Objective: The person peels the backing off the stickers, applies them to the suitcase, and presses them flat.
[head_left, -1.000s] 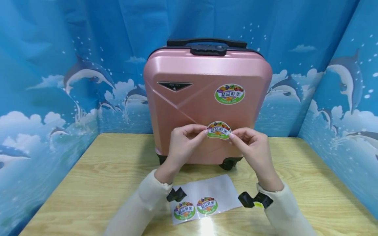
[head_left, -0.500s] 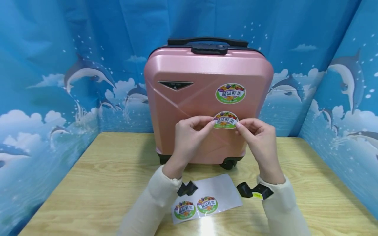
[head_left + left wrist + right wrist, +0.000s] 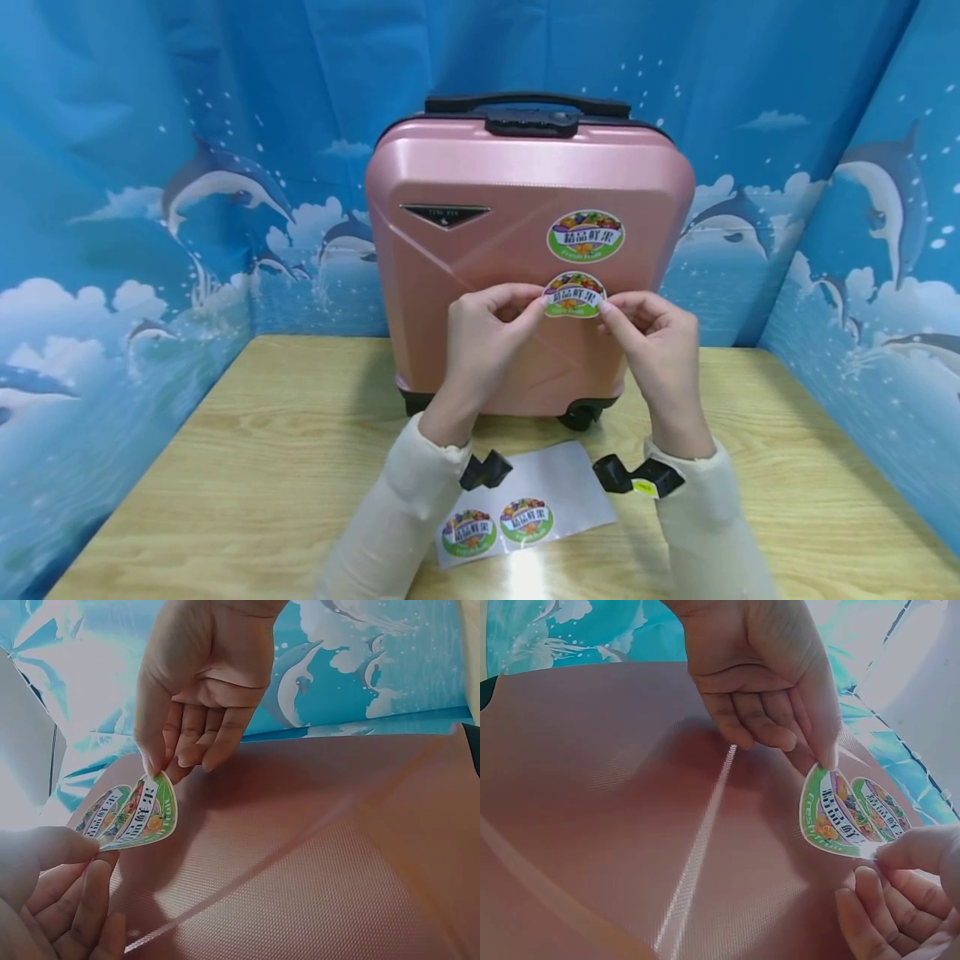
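Between both hands is an oval fruit sticker (image 3: 573, 296), slightly bowed, in front of a pink suitcase (image 3: 480, 333). My left hand (image 3: 487, 333) pinches its left edge between thumb and forefinger; my right hand (image 3: 660, 342) pinches the right edge the same way. A second fruit sticker (image 3: 586, 237) lies flat on the suitcase just above. In the left wrist view the held sticker (image 3: 154, 814) stands out from the pink shell. Whether its back touches the suitcase I cannot tell. The right wrist view shows the held sticker (image 3: 832, 814) curving between the two thumbs.
On the wooden table (image 3: 262, 467) lies a white backing sheet (image 3: 555, 483) with two more fruit stickers on it, partly behind the left wrist camera. The suitcase stands upright on black wheels (image 3: 579, 415). A blue dolphin-print curtain (image 3: 300, 125) encloses the back and sides.
Both hands have carried the sticker upward and a little to the right along the suitcase front, closer beneath the upper sticker. The movement over the last half second is small.
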